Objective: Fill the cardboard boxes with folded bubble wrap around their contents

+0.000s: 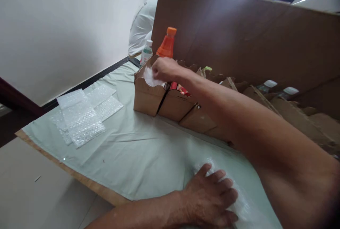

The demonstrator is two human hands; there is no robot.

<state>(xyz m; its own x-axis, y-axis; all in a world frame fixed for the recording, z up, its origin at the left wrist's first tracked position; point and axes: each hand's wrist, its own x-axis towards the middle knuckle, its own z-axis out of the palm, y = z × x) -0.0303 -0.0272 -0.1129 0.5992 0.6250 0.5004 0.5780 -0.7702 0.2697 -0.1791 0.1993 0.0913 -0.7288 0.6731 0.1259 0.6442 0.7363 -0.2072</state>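
Observation:
My left hand [212, 197] lies palm down with its fingers spread, on a piece of clear bubble wrap [243, 204] near the front of the pale green cloth. Reaching across from the right, my right hand [166, 69] is closed at the leftmost cardboard box [148, 99]. Its fingers pinch a whitish crumpled piece of plastic wrap [150, 77] inside that box's opening; blur hides its exact form. Right behind this hand stands an orange bottle [166, 44], and a clear bottle with a white cap [146, 53] is to its left.
Several bubble wrap sheets [82, 115] lie overlapping on the green cloth [138, 158] at left. More cardboard boxes run rightward under my right forearm, with white-capped bottles [289, 92] among them. A tall cardboard panel [239, 37] stands behind. The board's wooden edge [79, 179] borders the tiled floor.

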